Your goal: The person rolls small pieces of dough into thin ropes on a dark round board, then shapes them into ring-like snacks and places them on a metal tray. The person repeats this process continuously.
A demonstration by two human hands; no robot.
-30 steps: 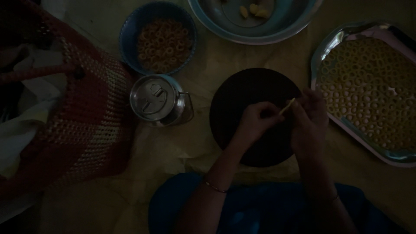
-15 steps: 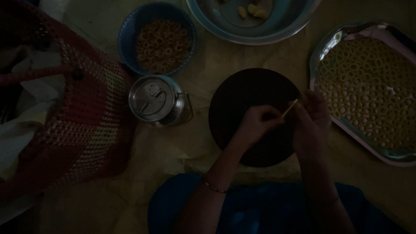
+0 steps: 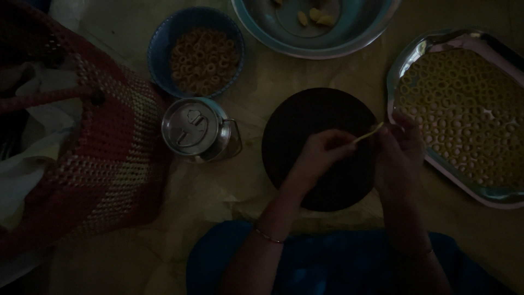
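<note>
thin pale yellow dough strip (image 3: 367,133) is held between both hands, above the round dark brown rolling board (image 3: 319,148), over its right part. strip runs tilted, right end higher.

left hand (image 3: 322,151) is closed in a pinch on the strip's left end, fingers curled in. right hand (image 3: 400,148) is closed in a pinch on the right end, near the board's right edge. thin bangle on the left wrist.

vs 0.5 s and 1.0 s ago: same grip, same spot over the board, strip at about the same tilt. no visible shift in hands or surrounding items.

just right of the right hand: shiny metal tray with scalloped rim (image 3: 410,60), packed with small pale dough rings in one layer. the hand sits at its left rim; can't tell if it touches.

top centre: large steel bowl (image 3: 349,43), partly cut off by the frame, a few yellowish dough lumps inside.

top left of the board: round blue bowl (image 3: 164,38) full of darker golden rings.

below the blue bowl, left of the board: small lidded steel can with a side handle (image 3: 199,129), upright, lid on.

far left: red and cream woven basket bag (image 3: 93,164), white cloth or paper showing inside.

bottom: blue garment (image 3: 327,267) across the person's lap. scene is very dim, fine detail hard to read.
</note>
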